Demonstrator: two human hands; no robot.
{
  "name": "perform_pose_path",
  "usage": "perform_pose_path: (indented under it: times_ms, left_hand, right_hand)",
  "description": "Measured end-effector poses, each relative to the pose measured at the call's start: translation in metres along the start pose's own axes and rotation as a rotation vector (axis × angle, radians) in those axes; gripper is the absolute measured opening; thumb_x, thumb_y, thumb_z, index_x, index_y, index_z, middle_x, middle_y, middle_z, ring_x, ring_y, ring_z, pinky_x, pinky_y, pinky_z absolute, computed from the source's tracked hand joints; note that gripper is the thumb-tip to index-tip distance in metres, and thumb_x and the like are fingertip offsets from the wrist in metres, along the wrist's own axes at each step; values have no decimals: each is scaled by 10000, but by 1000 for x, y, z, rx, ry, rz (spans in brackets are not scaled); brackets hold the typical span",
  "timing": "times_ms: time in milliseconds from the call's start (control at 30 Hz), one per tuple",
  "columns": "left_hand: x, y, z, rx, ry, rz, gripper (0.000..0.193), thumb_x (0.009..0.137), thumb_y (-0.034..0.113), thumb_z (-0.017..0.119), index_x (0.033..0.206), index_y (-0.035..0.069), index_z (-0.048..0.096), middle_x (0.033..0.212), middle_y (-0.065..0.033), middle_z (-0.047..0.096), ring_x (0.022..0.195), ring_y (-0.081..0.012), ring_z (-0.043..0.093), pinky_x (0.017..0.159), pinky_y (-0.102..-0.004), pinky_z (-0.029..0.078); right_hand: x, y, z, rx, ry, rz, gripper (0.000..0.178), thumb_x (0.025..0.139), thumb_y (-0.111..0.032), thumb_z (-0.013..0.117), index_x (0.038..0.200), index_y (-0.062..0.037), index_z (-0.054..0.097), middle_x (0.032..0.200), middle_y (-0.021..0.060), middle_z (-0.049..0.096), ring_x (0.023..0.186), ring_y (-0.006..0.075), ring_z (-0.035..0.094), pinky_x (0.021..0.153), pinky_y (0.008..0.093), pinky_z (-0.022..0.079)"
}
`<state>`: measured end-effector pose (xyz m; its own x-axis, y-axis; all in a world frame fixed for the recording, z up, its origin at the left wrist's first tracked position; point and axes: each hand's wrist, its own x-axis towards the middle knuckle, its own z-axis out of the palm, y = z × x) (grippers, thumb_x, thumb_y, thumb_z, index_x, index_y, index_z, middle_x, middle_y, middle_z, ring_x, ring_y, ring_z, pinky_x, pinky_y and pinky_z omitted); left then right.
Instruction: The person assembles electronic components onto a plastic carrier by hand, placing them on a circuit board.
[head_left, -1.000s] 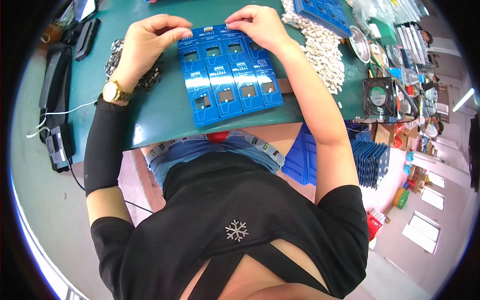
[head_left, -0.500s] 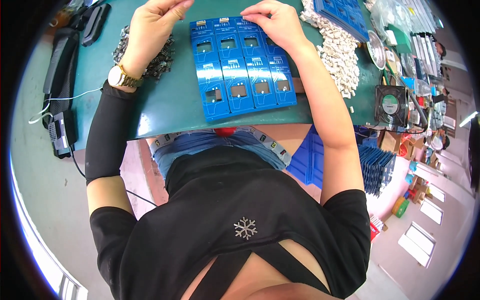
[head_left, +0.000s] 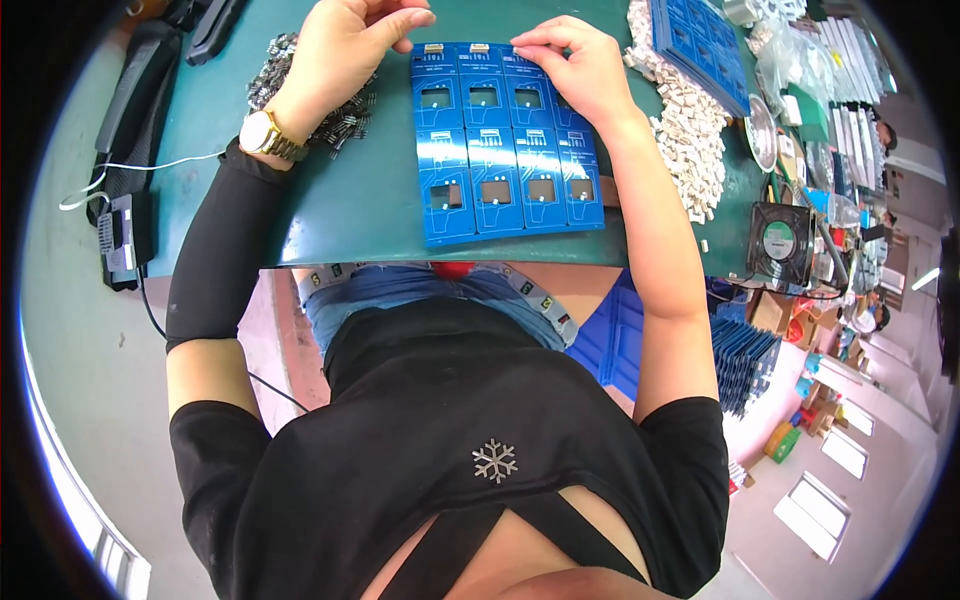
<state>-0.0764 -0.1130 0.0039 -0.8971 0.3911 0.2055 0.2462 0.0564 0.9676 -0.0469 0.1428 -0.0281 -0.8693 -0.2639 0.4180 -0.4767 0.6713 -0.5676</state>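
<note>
A blue circuit board panel (head_left: 508, 160) with rectangular cutouts lies flat on the green table in front of me. Two small white connectors (head_left: 480, 48) sit along its far edge. My right hand (head_left: 578, 72) pinches a small white connector at that same edge, right of those two. Just beyond the panel's far left corner is my left hand (head_left: 365, 38), its thumb and fingers drawn together; whatever they hold is too small to make out. Beneath my left wrist spreads a heap of small dark parts with metal pins (head_left: 345, 122).
A pile of white connectors (head_left: 690, 140) lies right of my right forearm, beside a stack of blue panels (head_left: 700, 50). Farther right are a metal dish (head_left: 762, 130) and a black fan (head_left: 781, 238). A white cable (head_left: 150, 168) crosses the table's left side.
The view has shifted, so the table and panel appear farther right. My left hand has come a little nearer the panel's far left corner. My right hand stays at the far edge.
</note>
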Motion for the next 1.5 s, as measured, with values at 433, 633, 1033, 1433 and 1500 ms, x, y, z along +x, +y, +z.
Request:
perform_pose_path:
  times_ms: [433, 633, 1033, 1433, 1500]
  left_hand:
    - [16, -19, 5, -282, -191, 597, 78, 832, 50, 656, 835, -28, 664, 891, -87, 663, 783, -150, 623, 694, -273, 504]
    - [19, -20, 10, 742, -207, 255, 205, 860, 199, 670, 955, 22, 707, 1093, -96, 657, 997, -201, 622, 888, -302, 477]
    - [21, -31, 19, 808, -160, 210, 196, 786, 260, 670, 853, 88, 736, 1157, -57, 646, 1029, -242, 625, 926, -364, 464]
    - [22, -41, 19, 757, -139, 185, 221, 786, 269, 672, 853, 67, 733, 1153, -62, 644, 1011, -229, 629, 911, -355, 466]
    - [22, -42, 20, 746, -126, 201, 224, 760, 306, 671, 836, 110, 747, 1152, -40, 654, 989, -233, 641, 901, -379, 469]
  right_hand:
    - [14, 0, -7, 175, -217, 359, 142, 785, -36, 721, 925, -36, 740, 822, 50, 707, 745, 88, 634, 709, 225, 510]
    - [5, -4, -13, 258, -178, 372, 164, 782, -93, 737, 944, -84, 758, 822, 29, 712, 771, 83, 639, 705, 238, 509]
    - [-30, -19, -103, 294, 158, 337, 151, 828, -75, 677, 966, -33, 723, 878, 48, 686, 792, 132, 618, 709, 246, 480]
    - [-119, 2, -98, 77, 328, 496, 169, 863, -94, 676, 1014, -41, 731, 852, 16, 700, 717, 39, 568, 635, 198, 443]
    - [-125, 5, -93, 82, 390, 472, 160, 865, -74, 675, 1009, -31, 729, 835, 10, 695, 702, 36, 563, 617, 194, 443]
